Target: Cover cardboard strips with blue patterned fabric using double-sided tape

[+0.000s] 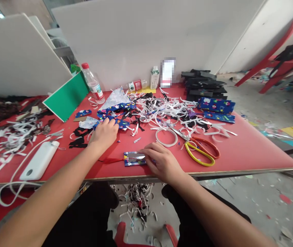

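Small flat panel (135, 159): laid on the red counter (249, 151) near its front edge, blue patterned borders around a grey, shiny middle.
Right hand (163, 161): placed over the panel's right end; whether it is pinched or only pressed cannot be told.
Left hand (105, 132): rested on blue patterned cloth (122, 124); the grip is hidden by the knuckles, so no closure can be confirmed.
Handling: the panel is judged light, thin and fairly stiff, perhaps slippery on its shiny face; it is best held by the bordered edges. The cloth is judged soft and easily creased.
Red cord (113, 160): trailed from the panel's left end; its attachment cannot be made out.
Scissors (187, 138): laid right of the panel, blades partly lost among pale strips (167, 107).
White ring (166, 145): set just beside the scissors.
Farther out: a black stack (205, 85) and an upright bottle (96, 90) are seen.
Hidden: the panel's right end and underside are covered; the upright rectangle (167, 72) is pixelated.
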A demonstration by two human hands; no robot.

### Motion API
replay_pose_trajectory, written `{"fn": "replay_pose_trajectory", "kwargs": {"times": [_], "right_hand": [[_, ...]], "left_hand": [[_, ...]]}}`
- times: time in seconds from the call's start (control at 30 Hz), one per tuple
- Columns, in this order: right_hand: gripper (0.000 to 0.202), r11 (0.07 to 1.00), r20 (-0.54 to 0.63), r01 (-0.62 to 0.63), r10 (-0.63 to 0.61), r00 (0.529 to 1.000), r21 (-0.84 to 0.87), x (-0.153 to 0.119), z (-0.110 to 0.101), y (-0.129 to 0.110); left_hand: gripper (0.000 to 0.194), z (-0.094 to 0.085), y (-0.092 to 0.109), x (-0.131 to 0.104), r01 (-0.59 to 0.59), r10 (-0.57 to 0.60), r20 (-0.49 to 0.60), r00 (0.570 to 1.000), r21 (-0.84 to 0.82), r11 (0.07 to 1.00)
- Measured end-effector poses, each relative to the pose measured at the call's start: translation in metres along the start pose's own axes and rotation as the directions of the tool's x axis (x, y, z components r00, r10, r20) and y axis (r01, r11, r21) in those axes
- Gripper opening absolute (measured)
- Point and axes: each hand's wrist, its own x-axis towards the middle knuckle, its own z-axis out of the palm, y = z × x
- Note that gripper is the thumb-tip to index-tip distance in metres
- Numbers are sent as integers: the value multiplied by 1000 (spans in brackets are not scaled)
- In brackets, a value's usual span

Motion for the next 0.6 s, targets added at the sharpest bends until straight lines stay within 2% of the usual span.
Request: {"fn": "replay_pose_trajectory", "kwargs": {"times": [0.07,0.17,0.23,0.3,0.37,0.43,0.5,0.53,0.6], "right_hand": [[29,999,-50,-46,47,998,23,-1,-2,2],[28,985,-155,-151,162,975,79,-1,-6,8],[27,966,-212,-213,242,947,149,2,-10,11],[28,941,-242,-241,298,924,237,7,-15,13],[34,920,-254,-231,316,914,317,11,-18,10],[47,885,-257,-186,316,913,427,14,-21,4],[53,835,-260,-158,336,905,528,15,-21,-3],[45,814,-267,-157,356,896,560,14,-22,-7],[21,799,-291,-171,396,871,576,14,-25,-16]], "left_hand": [[10,-15,4,23,92,-98,-99,990,-56,994],[19,-56,13,50,207,-262,-217,940,-248,946],[20,-79,26,57,219,-322,-190,928,-422,880],[16,-89,46,50,201,-325,-121,938,-574,794],[18,-83,71,32,153,-301,-99,948,-689,709],[24,-67,95,8,134,-271,-52,961,-771,623],[28,-50,114,-16,170,-276,56,960,-896,409],[29,-42,120,-25,197,-270,105,957,-920,338],[30,-31,123,-38,249,-234,188,954,-930,270]]}}
